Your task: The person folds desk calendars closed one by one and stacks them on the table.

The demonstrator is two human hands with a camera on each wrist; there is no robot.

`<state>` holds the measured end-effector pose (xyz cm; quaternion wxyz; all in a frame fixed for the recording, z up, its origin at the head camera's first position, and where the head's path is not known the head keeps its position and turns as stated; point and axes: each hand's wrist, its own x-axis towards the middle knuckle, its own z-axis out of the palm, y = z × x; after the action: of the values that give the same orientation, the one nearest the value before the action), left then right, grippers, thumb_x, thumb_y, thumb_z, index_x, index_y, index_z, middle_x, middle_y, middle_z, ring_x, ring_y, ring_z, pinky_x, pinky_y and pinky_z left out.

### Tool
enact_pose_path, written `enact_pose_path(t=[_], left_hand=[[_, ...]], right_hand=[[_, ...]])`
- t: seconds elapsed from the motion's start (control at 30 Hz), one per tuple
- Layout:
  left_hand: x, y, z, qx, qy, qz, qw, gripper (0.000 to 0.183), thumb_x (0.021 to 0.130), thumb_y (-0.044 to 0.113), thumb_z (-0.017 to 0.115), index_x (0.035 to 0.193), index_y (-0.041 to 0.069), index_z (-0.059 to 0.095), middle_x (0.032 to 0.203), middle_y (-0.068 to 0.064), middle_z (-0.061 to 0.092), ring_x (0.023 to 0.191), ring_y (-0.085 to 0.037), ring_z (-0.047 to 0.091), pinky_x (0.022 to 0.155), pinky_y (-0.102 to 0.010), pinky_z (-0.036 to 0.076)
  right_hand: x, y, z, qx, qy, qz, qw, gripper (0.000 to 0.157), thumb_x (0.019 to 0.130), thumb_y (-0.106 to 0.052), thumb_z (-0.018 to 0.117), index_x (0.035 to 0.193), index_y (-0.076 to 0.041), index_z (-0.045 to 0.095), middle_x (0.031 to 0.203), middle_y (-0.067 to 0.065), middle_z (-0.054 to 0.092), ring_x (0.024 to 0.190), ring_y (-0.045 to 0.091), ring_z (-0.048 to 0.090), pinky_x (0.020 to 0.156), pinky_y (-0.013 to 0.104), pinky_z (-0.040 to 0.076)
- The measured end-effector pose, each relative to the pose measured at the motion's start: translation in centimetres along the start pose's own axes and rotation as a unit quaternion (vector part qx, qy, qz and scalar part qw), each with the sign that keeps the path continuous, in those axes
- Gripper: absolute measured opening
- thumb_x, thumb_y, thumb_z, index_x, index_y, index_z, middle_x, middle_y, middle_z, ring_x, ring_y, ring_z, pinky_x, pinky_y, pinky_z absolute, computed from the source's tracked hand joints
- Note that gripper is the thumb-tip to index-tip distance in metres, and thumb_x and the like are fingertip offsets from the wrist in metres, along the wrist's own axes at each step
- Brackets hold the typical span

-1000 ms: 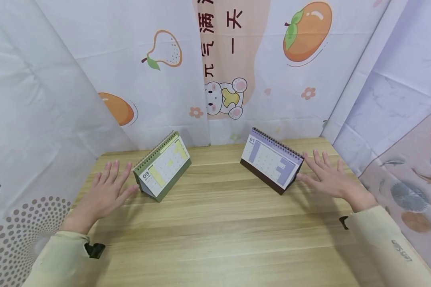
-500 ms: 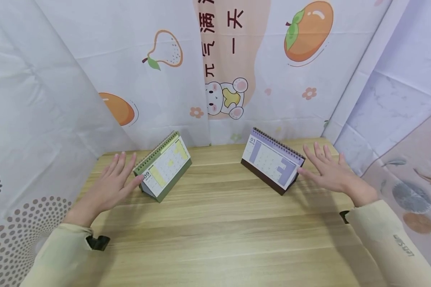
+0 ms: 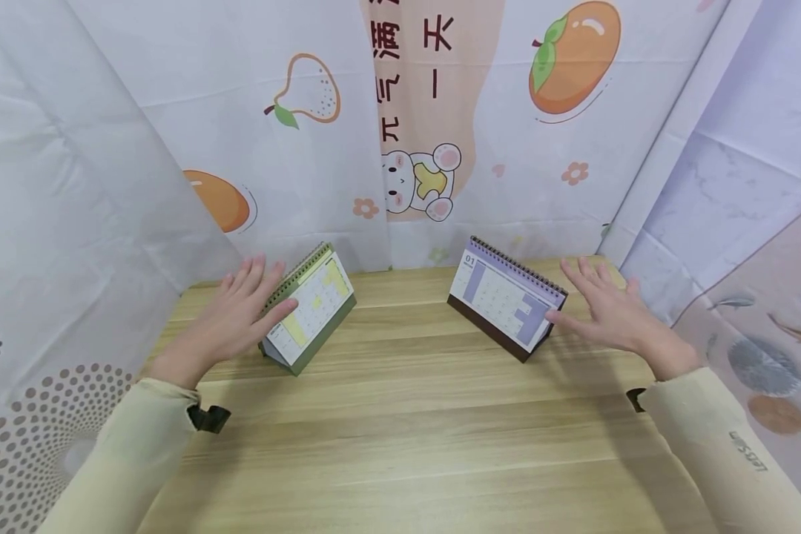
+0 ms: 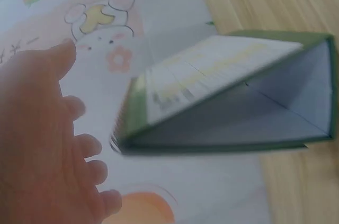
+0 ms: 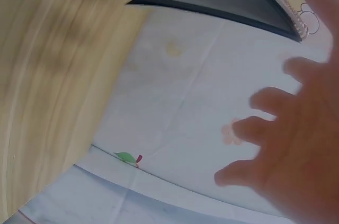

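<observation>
A green desk calendar [image 3: 317, 304] with yellow blocks stands tent-like and angled on the left of the table. My left hand [image 3: 230, 319], fingers extended, is just above its near left end, the thumb overlapping the page in the head view. In the left wrist view a gap shows between the fingertips and the calendar's spiral edge [image 4: 119, 123]. On the right stands a purple desk calendar [image 3: 503, 297] with a dark base, marked 01. My right hand [image 3: 607, 315] is spread at its right end, the thumb overlapping the page corner. Neither hand grips anything.
Both calendars stand on a wood-grain table [image 3: 400, 415] near its back edge. A white printed curtain [image 3: 240, 141] hangs right behind it, and more cloth [image 3: 747, 297] hangs along the right side. Black straps show at both cuffs.
My left hand has moved right and forward, from beside the green calendar to over its near left end. My right hand has shifted slightly left. Both calendars stay put.
</observation>
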<state>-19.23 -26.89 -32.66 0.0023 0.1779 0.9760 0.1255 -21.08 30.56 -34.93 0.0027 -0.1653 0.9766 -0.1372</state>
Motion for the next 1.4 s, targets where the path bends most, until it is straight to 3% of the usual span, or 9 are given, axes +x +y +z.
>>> enact_pose_path(t=[0.13, 0.23, 0.5, 0.67, 0.87, 0.93, 1.17, 1.3, 1.4], left_hand=[[1.6, 1.3, -0.5, -0.022, -0.013, 0.017, 0.9995, 0.079, 0.106, 0.060, 0.035, 0.163, 0.010, 0.016, 0.167, -0.020, -0.005, 0.153, -0.033, -0.012, 0.121, -0.058, 0.001], [3.0, 2.3, -0.7, -0.082, -0.034, 0.042, 0.9952, 0.074, 0.106, 0.059, 0.038, 0.161, 0.010, 0.027, 0.168, -0.015, 0.004, 0.155, -0.030, -0.003, 0.122, -0.055, 0.009], [6.7, 4.7, -0.6, -0.258, -0.080, 0.099, 0.9577, 0.053, 0.105, 0.043, 0.055, 0.149, 0.015, 0.052, 0.150, -0.003, 0.051, 0.141, -0.026, 0.043, 0.114, -0.053, 0.035], [9.5, 6.2, -0.2, -0.276, -0.093, 0.108, 0.9506, 0.046, 0.106, 0.038, 0.055, 0.145, 0.013, 0.056, 0.141, -0.004, 0.060, 0.131, -0.024, 0.053, 0.112, -0.050, 0.038], [12.9, 7.9, 0.4, -0.292, -0.135, 0.081, 0.9433, 0.050, 0.105, 0.045, 0.053, 0.147, 0.017, 0.054, 0.143, -0.003, 0.057, 0.132, -0.024, 0.052, 0.112, -0.048, 0.038], [13.9, 8.5, 0.7, -0.306, -0.150, 0.072, 0.9373, 0.052, 0.105, 0.046, 0.053, 0.148, 0.018, 0.052, 0.145, -0.003, 0.054, 0.134, -0.024, 0.050, 0.111, -0.047, 0.040], [17.8, 10.8, 2.5, -0.325, -0.184, 0.046, 0.9265, 0.061, 0.108, 0.048, 0.044, 0.158, 0.013, 0.036, 0.156, -0.007, 0.043, 0.138, -0.027, 0.046, 0.109, -0.045, 0.043], [19.6, 12.5, 3.3, -0.336, -0.185, 0.019, 0.9233, 0.066, 0.108, 0.051, 0.039, 0.159, 0.010, 0.031, 0.160, -0.010, 0.037, 0.141, -0.031, 0.043, 0.110, -0.045, 0.042], [20.7, 14.2, 4.1, -0.364, -0.178, 0.002, 0.9143, 0.064, 0.109, 0.050, 0.036, 0.159, 0.010, 0.031, 0.161, -0.011, 0.035, 0.142, -0.034, 0.041, 0.111, -0.047, 0.041]], right_hand=[[0.1, 0.0, -0.2, 0.037, 0.057, -0.017, 0.998, 0.094, 0.096, -0.052, 0.066, 0.163, -0.012, 0.015, 0.164, 0.024, 0.020, 0.146, 0.052, 0.021, 0.108, 0.078, 0.017], [0.1, -0.2, -0.4, 0.062, 0.072, -0.016, 0.995, 0.090, 0.097, -0.050, 0.065, 0.163, -0.011, 0.018, 0.162, 0.022, 0.027, 0.142, 0.053, 0.030, 0.107, 0.074, 0.025], [0.0, -0.2, -0.3, 0.157, 0.092, -0.027, 0.983, 0.071, 0.104, -0.031, 0.061, 0.158, 0.000, 0.028, 0.143, 0.036, 0.046, 0.112, 0.055, 0.060, 0.092, 0.069, 0.046], [-0.3, 0.2, -0.1, 0.222, 0.073, 0.022, 0.972, 0.067, 0.107, -0.035, 0.052, 0.157, 0.004, 0.027, 0.141, 0.037, 0.047, 0.111, 0.055, 0.061, 0.087, 0.060, 0.054], [-0.8, 0.6, 0.2, 0.352, 0.027, 0.083, 0.932, 0.074, 0.108, -0.044, 0.045, 0.154, 0.010, 0.024, 0.147, 0.035, 0.041, 0.126, 0.050, 0.052, 0.089, 0.036, 0.057], [-1.1, 0.7, 0.5, 0.368, 0.022, 0.096, 0.924, 0.076, 0.108, -0.047, 0.043, 0.153, 0.011, 0.025, 0.149, 0.034, 0.041, 0.127, 0.050, 0.052, 0.089, 0.031, 0.057], [-1.8, 0.7, 1.9, 0.387, 0.000, 0.118, 0.915, 0.080, 0.108, -0.051, 0.038, 0.150, 0.016, 0.028, 0.151, 0.036, 0.036, 0.130, 0.050, 0.048, 0.095, 0.040, 0.053], [-1.9, 0.4, 2.5, 0.445, -0.020, 0.135, 0.885, 0.088, 0.107, -0.055, 0.037, 0.154, 0.016, 0.014, 0.158, 0.036, 0.021, 0.141, 0.050, 0.033, 0.108, 0.049, 0.040], [-1.9, -0.2, 3.0, 0.525, -0.023, 0.151, 0.837, 0.093, 0.106, -0.056, 0.038, 0.156, 0.012, -0.002, 0.162, 0.035, 0.004, 0.148, 0.049, 0.017, 0.117, 0.055, 0.025]])
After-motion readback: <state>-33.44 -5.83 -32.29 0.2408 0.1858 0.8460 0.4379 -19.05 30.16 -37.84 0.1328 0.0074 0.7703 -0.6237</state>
